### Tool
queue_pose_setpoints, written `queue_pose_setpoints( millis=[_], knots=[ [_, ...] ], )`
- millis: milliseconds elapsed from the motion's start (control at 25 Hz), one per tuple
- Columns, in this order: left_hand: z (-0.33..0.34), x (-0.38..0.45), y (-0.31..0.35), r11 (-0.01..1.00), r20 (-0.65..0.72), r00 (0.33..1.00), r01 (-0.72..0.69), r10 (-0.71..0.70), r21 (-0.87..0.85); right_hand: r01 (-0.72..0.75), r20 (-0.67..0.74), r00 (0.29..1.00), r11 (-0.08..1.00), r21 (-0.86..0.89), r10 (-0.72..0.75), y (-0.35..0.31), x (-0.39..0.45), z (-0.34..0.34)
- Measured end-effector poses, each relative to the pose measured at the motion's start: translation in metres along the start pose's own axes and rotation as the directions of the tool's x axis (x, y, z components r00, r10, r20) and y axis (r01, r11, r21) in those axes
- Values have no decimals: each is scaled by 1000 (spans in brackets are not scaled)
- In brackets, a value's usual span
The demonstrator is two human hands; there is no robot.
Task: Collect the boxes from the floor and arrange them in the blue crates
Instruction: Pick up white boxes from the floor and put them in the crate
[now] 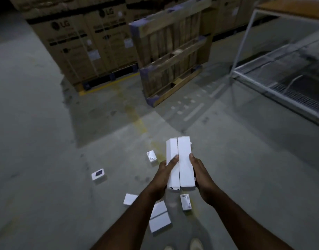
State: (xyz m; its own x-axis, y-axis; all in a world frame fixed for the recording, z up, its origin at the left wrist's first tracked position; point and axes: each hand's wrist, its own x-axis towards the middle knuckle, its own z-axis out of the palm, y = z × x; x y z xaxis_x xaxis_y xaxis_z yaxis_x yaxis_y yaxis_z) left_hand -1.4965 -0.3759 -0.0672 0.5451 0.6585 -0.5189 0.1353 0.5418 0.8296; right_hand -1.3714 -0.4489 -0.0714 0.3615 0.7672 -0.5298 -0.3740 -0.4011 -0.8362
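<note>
Two long white boxes (180, 159) lie side by side in front of me, held above the floor. My left hand (164, 175) grips their left side with the thumb on top, and my right hand (202, 179) grips the right side the same way. Several more white boxes lie scattered on the concrete floor: a small one with a label (151, 156), one with a dark picture (97, 174), one beside my left forearm (130, 199), a larger one (159, 221) under my arms and a small one (185, 202) between my wrists. No blue crate is in view.
A wooden pallet (173, 56) leans upright ahead, with big cardboard cartons (79, 40) stacked behind it. A white metal rack (281, 78) with wire shelves stands on the right. A worn yellow line (137, 116) crosses the floor. My shoes (196, 245) show at the bottom.
</note>
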Motion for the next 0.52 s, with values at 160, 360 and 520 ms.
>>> queue_pose_setpoints(
  millis=[160,360,520],
  knots=[
    [51,23,12,996,111,993,20,-29,82,64,-119,991,996,68,-55,-15,-9,-48],
    [114,64,20,991,176,982,47,-70,129,105,-218,973,989,108,-79,-33,5,-107],
    [177,92,30,988,231,969,52,-85,145,123,-277,957,984,128,-84,-49,22,-167]
  ],
)
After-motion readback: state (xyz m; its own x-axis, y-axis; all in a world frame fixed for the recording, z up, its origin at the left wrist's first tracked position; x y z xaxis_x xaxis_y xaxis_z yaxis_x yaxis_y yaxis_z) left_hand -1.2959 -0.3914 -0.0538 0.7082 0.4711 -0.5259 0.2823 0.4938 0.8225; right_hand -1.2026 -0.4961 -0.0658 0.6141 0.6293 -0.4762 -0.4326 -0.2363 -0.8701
